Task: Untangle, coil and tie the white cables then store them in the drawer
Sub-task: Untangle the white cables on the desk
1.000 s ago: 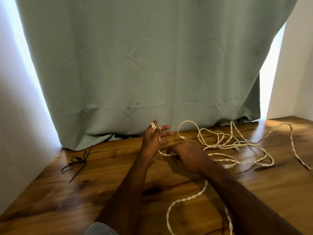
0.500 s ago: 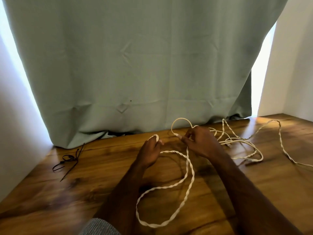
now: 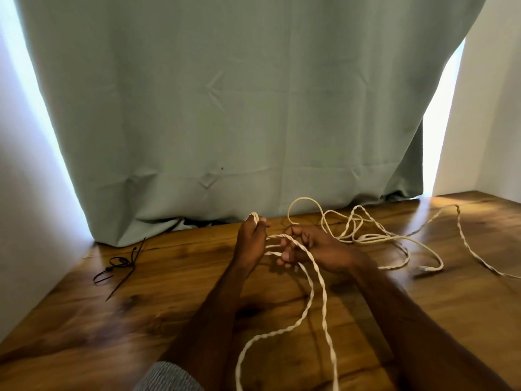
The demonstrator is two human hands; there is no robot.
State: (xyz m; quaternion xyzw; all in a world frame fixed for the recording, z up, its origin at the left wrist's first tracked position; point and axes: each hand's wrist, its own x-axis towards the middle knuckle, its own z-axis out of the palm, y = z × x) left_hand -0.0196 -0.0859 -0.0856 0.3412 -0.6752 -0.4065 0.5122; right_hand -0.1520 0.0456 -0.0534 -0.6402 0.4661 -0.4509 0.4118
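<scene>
Item: white cable [image 3: 315, 294]. I see left hand [image 3: 251, 241] and right hand [image 3: 315, 249] gripping it; the tangle [image 3: 363, 230] at 2 o'clock may snag, tightening knots.

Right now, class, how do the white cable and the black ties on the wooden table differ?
The white cable is pale, twisted and long, sprawling across the table; the black ties are dark, thin and bunched in a small heap. The left hand and right hand grip the cable; the ties lie untouched. Both rest on the table.

Daylight is glaring past both sides of the curtain [image 3: 253, 108], overexposing there; sheen is streaking the worktop [image 3: 465, 292] right of it, blur smearing its lower-left.
</scene>
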